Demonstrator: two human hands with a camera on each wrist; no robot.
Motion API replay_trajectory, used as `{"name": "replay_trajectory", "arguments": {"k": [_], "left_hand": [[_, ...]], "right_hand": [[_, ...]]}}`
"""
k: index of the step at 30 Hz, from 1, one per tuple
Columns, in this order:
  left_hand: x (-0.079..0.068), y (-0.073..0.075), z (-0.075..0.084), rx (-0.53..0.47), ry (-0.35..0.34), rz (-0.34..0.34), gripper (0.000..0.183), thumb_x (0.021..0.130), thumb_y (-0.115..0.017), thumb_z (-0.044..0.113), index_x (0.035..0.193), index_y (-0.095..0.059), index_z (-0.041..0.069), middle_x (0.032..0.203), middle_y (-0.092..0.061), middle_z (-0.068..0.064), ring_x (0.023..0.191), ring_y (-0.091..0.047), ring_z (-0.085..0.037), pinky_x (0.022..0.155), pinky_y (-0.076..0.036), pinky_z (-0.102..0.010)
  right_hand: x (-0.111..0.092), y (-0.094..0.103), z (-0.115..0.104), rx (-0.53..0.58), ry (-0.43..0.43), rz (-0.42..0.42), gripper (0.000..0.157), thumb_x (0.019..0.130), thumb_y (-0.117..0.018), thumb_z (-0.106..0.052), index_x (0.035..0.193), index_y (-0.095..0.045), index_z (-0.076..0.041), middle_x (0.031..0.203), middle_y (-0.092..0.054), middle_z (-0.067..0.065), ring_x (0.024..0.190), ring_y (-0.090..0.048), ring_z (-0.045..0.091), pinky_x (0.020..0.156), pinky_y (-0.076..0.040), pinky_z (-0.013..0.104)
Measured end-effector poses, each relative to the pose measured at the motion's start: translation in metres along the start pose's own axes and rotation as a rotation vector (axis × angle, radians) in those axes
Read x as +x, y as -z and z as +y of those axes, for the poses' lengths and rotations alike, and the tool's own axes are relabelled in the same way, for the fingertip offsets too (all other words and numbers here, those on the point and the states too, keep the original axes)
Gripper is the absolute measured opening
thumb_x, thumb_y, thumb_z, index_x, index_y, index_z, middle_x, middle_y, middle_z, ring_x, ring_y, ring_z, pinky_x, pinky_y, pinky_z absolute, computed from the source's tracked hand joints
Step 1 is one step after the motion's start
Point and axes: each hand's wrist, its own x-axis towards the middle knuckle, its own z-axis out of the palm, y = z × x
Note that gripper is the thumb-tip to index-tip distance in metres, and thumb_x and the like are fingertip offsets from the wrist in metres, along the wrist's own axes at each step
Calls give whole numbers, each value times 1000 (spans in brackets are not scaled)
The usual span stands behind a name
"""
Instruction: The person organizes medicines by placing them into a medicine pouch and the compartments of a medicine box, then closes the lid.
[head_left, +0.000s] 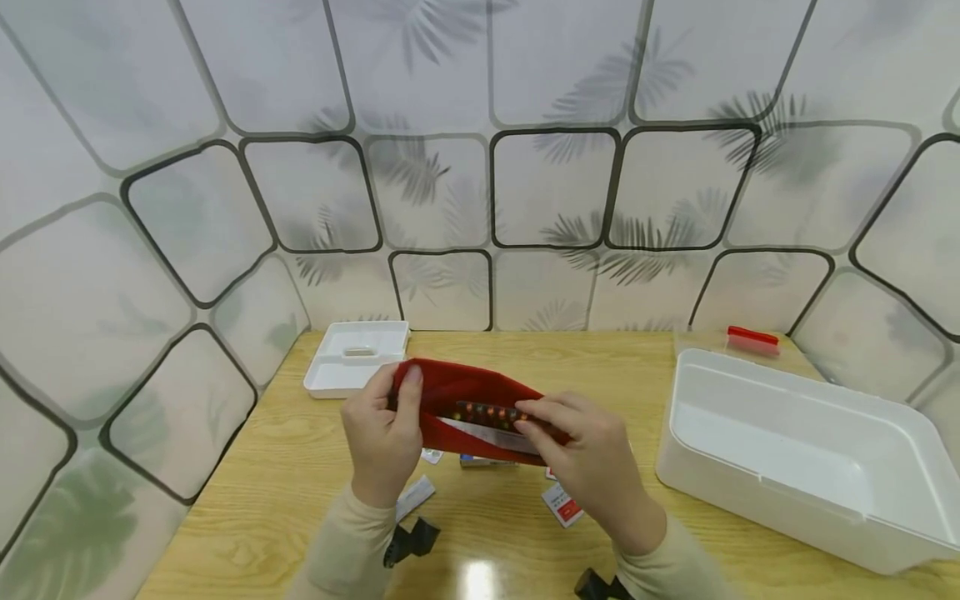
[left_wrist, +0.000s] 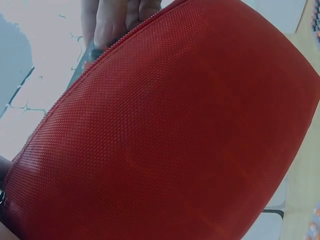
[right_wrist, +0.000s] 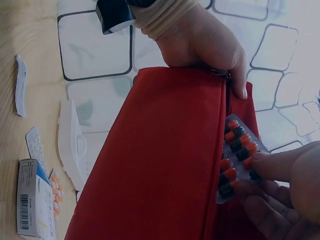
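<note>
A red zip pouch [head_left: 480, 382] is held up above the table, its zipped mouth open. My left hand [head_left: 386, 433] grips the pouch's left end, thumb over the edge near the zip pull. At the mouth, my right hand [head_left: 588, 446] pinches a blister pack [right_wrist: 240, 150] of orange and dark green capsules between thumb and fingers. Part of that pack sits inside the pouch, hidden behind the red fabric [right_wrist: 160, 150]. A pale strip shows inside the mouth in the head view. The left wrist view is mostly filled by the pouch's side [left_wrist: 175, 125].
A large white bin [head_left: 750, 492] stands at the right, with a clear lid with a red handle [head_left: 753, 340] behind it. At back left lies a white tray [head_left: 330, 375]. Beneath the pouch are a medicine box [right_wrist: 35, 200], a white packet [head_left: 415, 497] and a red-and-white packet [head_left: 562, 504].
</note>
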Motion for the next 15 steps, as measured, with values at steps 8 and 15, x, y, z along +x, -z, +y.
{"name": "replay_trajectory", "arguments": {"k": [8,15], "left_hand": [[-4,-5,3,-5,7,-17,11,92,-60,0,86,-70,1,73,-69,-5,57,-63,-13,48,-49,-21],[-9,-11,7,-66,-1,-41,12,91,-59,-2,87,-70,3,74,-69,-3,59,-63,-14,49,-50,-22]], "right_hand": [[-1,-10,-4,-14,-14,-63,19,81,-77,-6,97,-73,-15,93,-70,-8,81,-64,4,67,-52,19],[-5,-16,-4,-76,-19,-121,16,82,-75,-8,96,-72,-16,92,-70,-9,74,-60,-2,63,-49,15]]}}
